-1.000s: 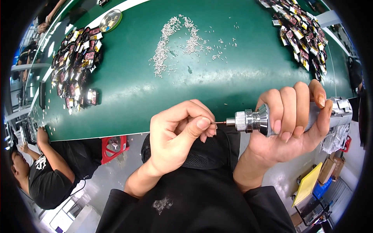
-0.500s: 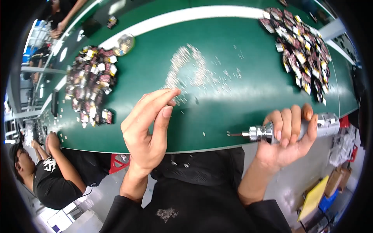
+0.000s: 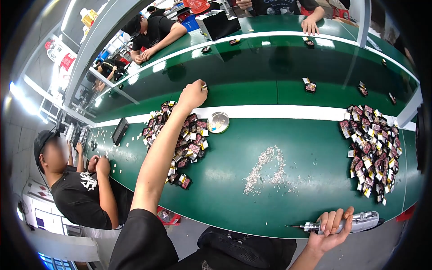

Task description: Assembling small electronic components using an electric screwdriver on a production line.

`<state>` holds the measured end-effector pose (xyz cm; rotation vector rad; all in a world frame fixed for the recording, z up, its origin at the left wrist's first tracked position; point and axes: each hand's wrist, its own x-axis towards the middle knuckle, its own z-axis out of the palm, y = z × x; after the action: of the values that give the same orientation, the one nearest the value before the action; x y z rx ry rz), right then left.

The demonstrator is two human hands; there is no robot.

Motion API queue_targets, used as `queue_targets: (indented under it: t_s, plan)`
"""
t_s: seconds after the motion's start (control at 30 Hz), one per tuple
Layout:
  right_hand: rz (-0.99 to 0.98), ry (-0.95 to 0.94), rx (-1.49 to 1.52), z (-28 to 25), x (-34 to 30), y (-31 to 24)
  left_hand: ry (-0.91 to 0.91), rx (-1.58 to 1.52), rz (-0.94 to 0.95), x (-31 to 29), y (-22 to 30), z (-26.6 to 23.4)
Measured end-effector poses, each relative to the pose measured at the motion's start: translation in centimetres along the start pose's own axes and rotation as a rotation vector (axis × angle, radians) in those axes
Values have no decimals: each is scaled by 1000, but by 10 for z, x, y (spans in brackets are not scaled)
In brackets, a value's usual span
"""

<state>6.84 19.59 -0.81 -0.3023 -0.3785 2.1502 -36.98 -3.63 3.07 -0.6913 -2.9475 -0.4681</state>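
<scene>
My left hand [image 3: 192, 95] is stretched far across the green table, past the white stripe, with its fingers pinched on a small dark part [image 3: 204, 87] at the edge of the green belt [image 3: 252, 90]. My right hand [image 3: 331, 230] stays at the near table edge, wrapped around a silver electric screwdriver [image 3: 357, 222] that lies level with its bit pointing left. Under my left forearm lies a pile of small dark and red parts [image 3: 184, 139]. A loose scatter of tiny screws [image 3: 266, 171] sits mid-table.
A round metal dish [image 3: 218, 122] sits by the white stripe. A second pile of parts [image 3: 371, 150] lies at the right. Single parts [image 3: 309, 86] ride the belt. A person in black [image 3: 76, 184] works at my left; others work across the belt.
My left hand has left the screwdriver tip and reached far forward over the left pile to the belt. The right hand with the screwdriver has stayed low at the table edge.
</scene>
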Motion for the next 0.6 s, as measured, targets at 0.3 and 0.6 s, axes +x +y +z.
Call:
queue_targets:
  t_s: [0.3,0.6]
  plan:
    - [36,-89,-16,1,3,2,-22,258,225,18,-25,-4]
    - [52,-63,7,0,-4,-10,-61,-37,417,-48,72,-25]
